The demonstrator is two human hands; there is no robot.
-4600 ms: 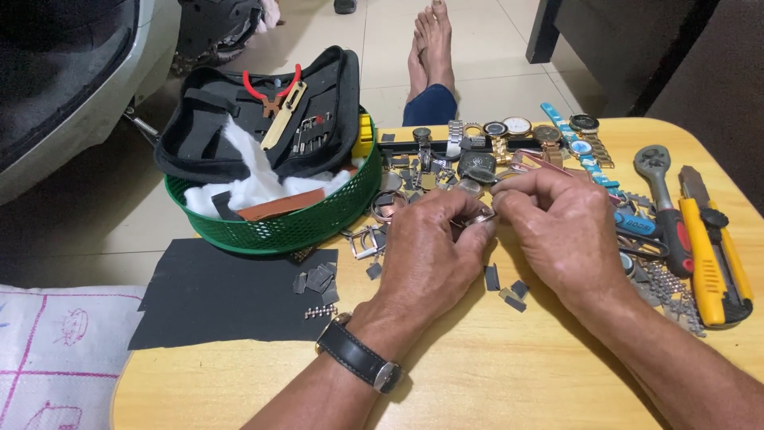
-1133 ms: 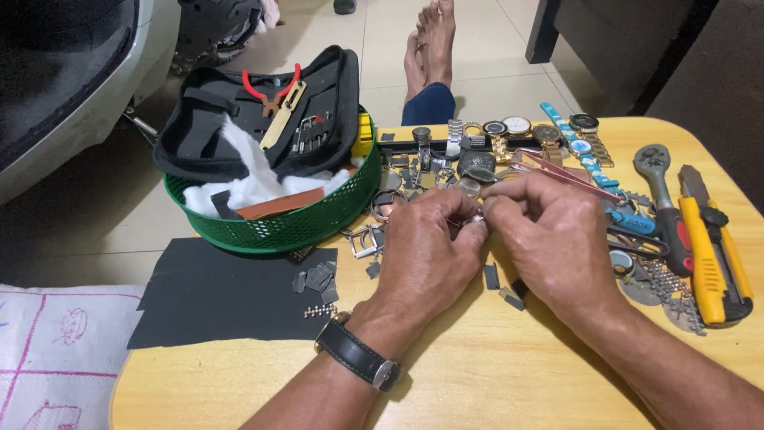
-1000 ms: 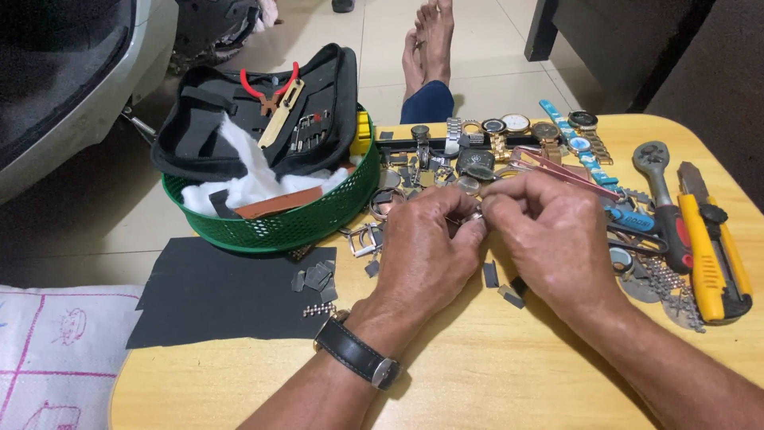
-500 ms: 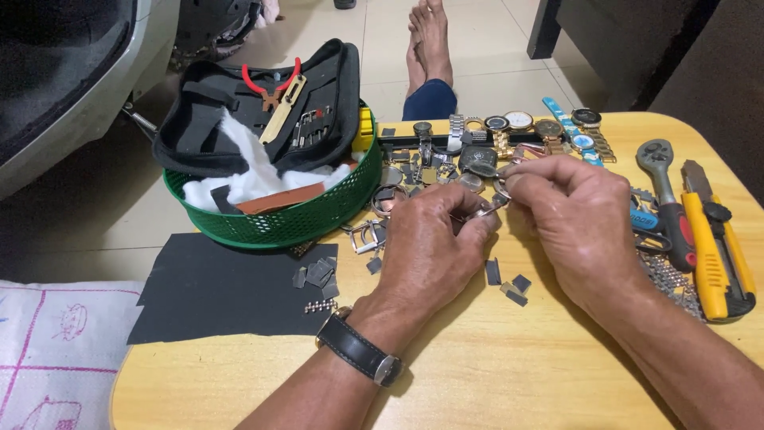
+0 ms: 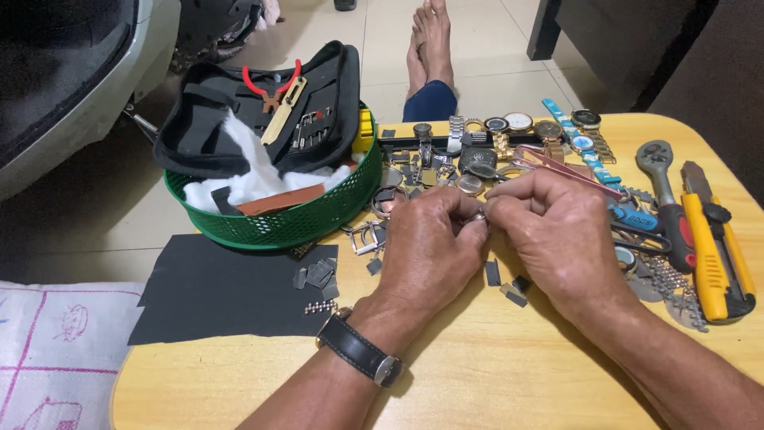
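Note:
My left hand [image 5: 434, 247] and my right hand [image 5: 557, 239] meet fingertip to fingertip above the round wooden table [image 5: 493, 374]. Between them they pinch a small metal watch part [image 5: 477, 216], mostly hidden by the fingers. A black-strapped wristwatch [image 5: 362, 358] is on my left wrist. Loose grey band links [image 5: 503, 283] lie on the table just under my hands. Behind my hands spreads a heap of watches and watch parts [image 5: 485, 143].
A green mesh basket [image 5: 278, 227] holds a black tool pouch [image 5: 263, 111] with red pliers. A dark sheet [image 5: 223, 287] lies at left. A ratchet [image 5: 668, 199], a yellow utility knife [image 5: 716, 247] and a blue tool [image 5: 637, 219] lie right. A person's bare foot [image 5: 430, 40] rests on the floor beyond.
My hands stay pinched together over the same spot; my right hand has shifted slightly while working the small part. Everything on the table is unmoved.

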